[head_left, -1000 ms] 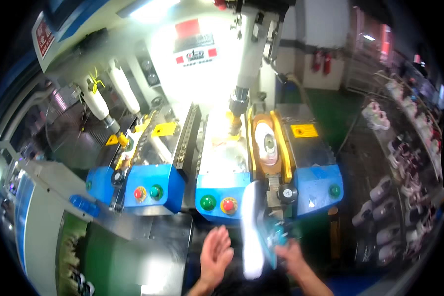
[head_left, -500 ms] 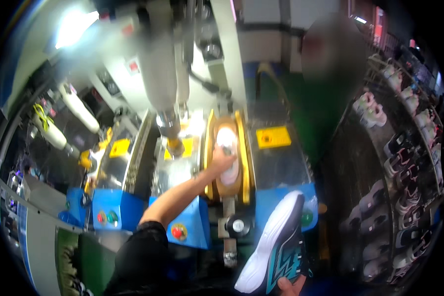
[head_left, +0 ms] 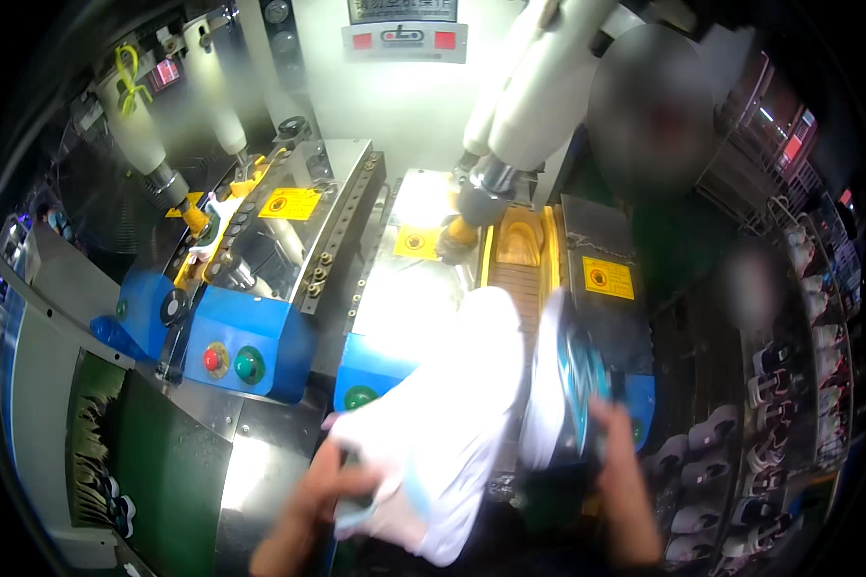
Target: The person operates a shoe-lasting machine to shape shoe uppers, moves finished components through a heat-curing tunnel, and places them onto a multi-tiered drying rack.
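In the left hand (head_left: pixel 342 481), holding a blurred white shoe with pale pink and blue touches (head_left: pixel 452 385), tilted, on the near left side of the brown, ribbed cradle with yellow side plates (head_left: pixel 518 279). Gripping with fingers partly bent about the shoe's lower end, probably at the collar, though too smeared to be sure. In the right hand (head_left: pixel 614 442), holding a dark shoe with teal trim and a thick white sole (head_left: pixel 560 385), near the cradle's close end, with the sole turned leftward. Closed against that shoe's dark side; cannot tell how tightly. Just left above the cradle, a white-and-grey press cylinder with a yellow tip (head_left: pixel 510 144). Directly right of the cradle, a dark metal bed (head_left: pixel 587 231). Left of the cradle, a blue control box (head_left: pixel 356 361), partly hidden. Well right of the cradle, rows of shoes (head_left: pixel 712 428).
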### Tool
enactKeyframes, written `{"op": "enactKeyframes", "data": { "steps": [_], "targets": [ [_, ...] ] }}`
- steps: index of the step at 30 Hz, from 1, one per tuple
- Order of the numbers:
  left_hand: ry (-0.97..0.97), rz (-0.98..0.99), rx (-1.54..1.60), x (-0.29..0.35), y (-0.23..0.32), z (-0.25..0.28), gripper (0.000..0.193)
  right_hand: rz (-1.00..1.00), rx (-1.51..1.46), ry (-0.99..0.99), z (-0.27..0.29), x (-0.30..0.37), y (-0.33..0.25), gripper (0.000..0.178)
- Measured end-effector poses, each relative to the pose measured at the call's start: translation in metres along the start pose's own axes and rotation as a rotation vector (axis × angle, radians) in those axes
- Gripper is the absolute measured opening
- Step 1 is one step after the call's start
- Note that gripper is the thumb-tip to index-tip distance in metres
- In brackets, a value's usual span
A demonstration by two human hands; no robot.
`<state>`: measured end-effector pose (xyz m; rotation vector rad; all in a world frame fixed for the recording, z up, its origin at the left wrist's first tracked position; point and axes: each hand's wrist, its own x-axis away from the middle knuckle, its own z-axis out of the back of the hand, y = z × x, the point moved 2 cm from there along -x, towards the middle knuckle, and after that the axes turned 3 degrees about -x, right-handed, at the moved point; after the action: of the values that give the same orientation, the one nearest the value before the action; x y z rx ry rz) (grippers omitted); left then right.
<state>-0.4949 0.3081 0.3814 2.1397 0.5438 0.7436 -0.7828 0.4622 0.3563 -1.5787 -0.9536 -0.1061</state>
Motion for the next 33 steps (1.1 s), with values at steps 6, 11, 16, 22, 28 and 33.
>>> {"op": "enactKeyframes", "data": {
  "steps": [6, 11, 16, 22, 28, 33],
  "targets": [
    [0.581, -0.266, -0.022, 0.130, -0.067, 0.053, 0.062, -0.074, 0.594, -0.250, -0.086, -0.211, -0.077, 0.034],
    [1.067, -0.184, -1.124, 0.225, -0.161, 0.094, 0.030, 1.136, 1.159, 0.259, -0.134, -0.237, 0.019, 0.066],
    [1.083, 0.208, -0.468, 0.201, -0.154, 0.112, 0.024, 0.976, 1.187, 0.062, -0.132, -0.240, -0.012, 0.060],
    [1.120, 0.211, -0.041, 0.161, -0.158, 0.151, 0.024, 0.908, 1.070, 0.098, -0.136, -0.221, -0.015, 0.069],
    [0.965, 0.104, 0.170, 0.154, -0.164, 0.212, 0.023, 0.761, 1.115, 0.074, -0.135, -0.223, -0.024, 0.075],
    [0.868, 0.219, 0.398, 0.128, -0.133, 0.183, 0.030, 1.131, 1.162, 0.157, -0.163, -0.094, 0.008, 0.061]
  ]
}}
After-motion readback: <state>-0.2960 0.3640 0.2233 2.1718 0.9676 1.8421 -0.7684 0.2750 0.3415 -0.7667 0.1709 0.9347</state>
